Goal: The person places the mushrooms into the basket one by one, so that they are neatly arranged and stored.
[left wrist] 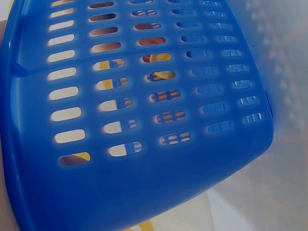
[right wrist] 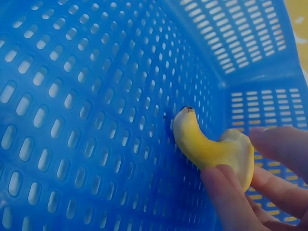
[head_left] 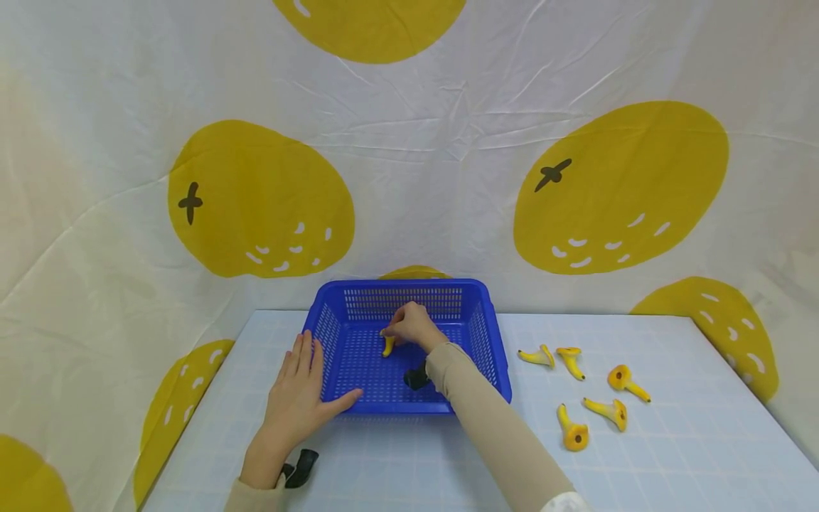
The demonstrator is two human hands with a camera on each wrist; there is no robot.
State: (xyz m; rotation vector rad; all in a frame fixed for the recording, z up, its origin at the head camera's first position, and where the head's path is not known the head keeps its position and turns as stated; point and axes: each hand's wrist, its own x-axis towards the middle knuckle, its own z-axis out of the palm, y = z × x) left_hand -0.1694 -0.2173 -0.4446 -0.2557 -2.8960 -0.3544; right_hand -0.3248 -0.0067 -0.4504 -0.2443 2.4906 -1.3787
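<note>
Inside the blue plastic basket (head_left: 358,407), my right hand (head_left: 414,326) pinches a yellow mushroom (head_left: 388,346) by its cap. In the right wrist view the mushroom (right wrist: 197,144) shows a curved stem whose dark tip is close to the basket floor (right wrist: 86,134). Whether the tip touches the floor I cannot tell. My left hand (head_left: 297,398) rests at the basket's left side, fingers straight and thumb spread over the near rim. The left wrist view is filled by the slotted outer wall (left wrist: 125,183) of the basket.
Several yellow mushrooms (head_left: 576,436) lie on the table (head_left: 691,455) to the right of the basket. Behind the table hangs a white cloth (head_left: 435,192) with big yellow fruit prints. A black wrist device (head_left: 417,377) shows at the right sleeve, another (head_left: 302,468) by the left wrist.
</note>
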